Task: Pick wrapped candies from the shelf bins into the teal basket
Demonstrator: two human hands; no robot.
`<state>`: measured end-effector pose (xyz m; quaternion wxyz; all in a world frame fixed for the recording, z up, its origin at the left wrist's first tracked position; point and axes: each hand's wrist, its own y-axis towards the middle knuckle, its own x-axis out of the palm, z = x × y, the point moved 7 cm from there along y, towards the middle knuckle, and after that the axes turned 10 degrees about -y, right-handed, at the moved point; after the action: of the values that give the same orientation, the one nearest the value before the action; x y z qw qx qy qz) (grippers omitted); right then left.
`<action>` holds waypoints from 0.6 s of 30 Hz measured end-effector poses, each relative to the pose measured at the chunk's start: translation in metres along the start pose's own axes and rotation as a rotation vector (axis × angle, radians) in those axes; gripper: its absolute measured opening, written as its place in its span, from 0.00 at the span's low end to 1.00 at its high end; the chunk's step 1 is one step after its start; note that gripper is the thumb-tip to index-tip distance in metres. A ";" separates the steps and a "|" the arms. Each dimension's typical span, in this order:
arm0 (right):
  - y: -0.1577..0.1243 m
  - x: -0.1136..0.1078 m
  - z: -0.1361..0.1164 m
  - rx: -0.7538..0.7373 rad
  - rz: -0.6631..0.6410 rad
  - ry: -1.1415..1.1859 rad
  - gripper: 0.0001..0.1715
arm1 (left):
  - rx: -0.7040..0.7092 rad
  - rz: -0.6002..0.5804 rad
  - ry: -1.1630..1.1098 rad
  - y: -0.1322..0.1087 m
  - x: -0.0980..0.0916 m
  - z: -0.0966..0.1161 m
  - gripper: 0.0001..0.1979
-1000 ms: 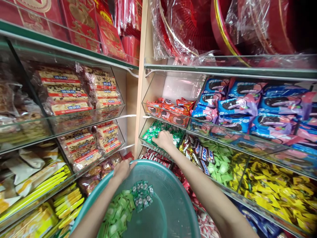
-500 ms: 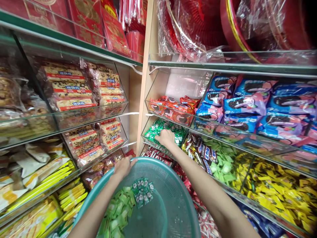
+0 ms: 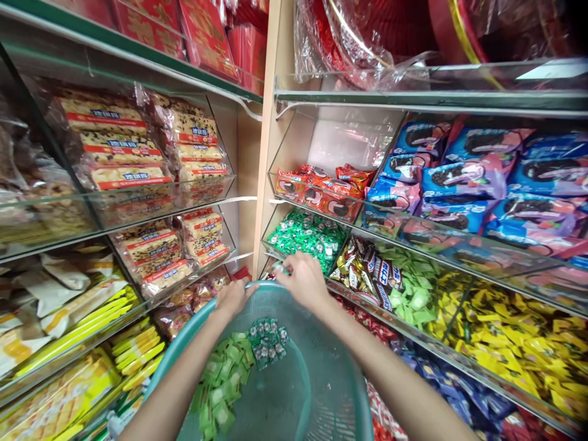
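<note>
My left hand (image 3: 233, 296) grips the far rim of a round teal plastic basket (image 3: 321, 367) held in front of me. Inside the basket lie light green wrapped candies (image 3: 220, 383) and a small heap of dark green wrapped candies (image 3: 269, 343). My right hand (image 3: 303, 280) hovers closed over the basket's far rim, just below the clear bin of dark green candies (image 3: 307, 236). A bit of wrapper shows at its fingertips, so it holds candies from that bin.
Clear shelf bins line both sides: red snack packs (image 3: 321, 190), blue cookie packs (image 3: 459, 177), chocolate bars (image 3: 367, 269), yellow candies (image 3: 514, 334). Nut-bar packs (image 3: 119, 153) fill the left shelves. Red wrapped goods sit on the top shelves.
My right hand has pulled back out of the dark green candy bin and come down over the basket's rim. The view has tilted down slightly. My left hand keeps its grip.
</note>
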<state>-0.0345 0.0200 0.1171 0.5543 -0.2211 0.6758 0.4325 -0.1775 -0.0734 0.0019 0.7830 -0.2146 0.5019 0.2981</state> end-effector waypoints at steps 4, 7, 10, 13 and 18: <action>-0.037 0.069 -0.036 -0.067 -0.206 0.033 0.16 | -0.003 -0.003 0.005 0.000 0.002 0.000 0.28; -0.054 0.115 -0.055 -0.124 -0.342 0.001 0.16 | -0.001 0.001 0.009 -0.002 0.002 0.000 0.29; -0.060 0.137 -0.064 -0.159 -0.376 -0.037 0.17 | -0.004 0.003 0.013 -0.005 0.001 0.000 0.30; -0.059 0.142 -0.065 -0.152 -0.354 -0.070 0.17 | -0.015 -0.006 0.014 -0.007 0.000 -0.001 0.30; -0.061 0.148 -0.061 -0.146 -0.374 -0.087 0.19 | -0.024 -0.008 0.016 -0.007 -0.001 -0.002 0.29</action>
<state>-0.0640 -0.0361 -0.0420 0.6361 -0.3634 0.5655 0.3789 -0.1744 -0.0801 0.0021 0.7775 -0.2283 0.5036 0.2995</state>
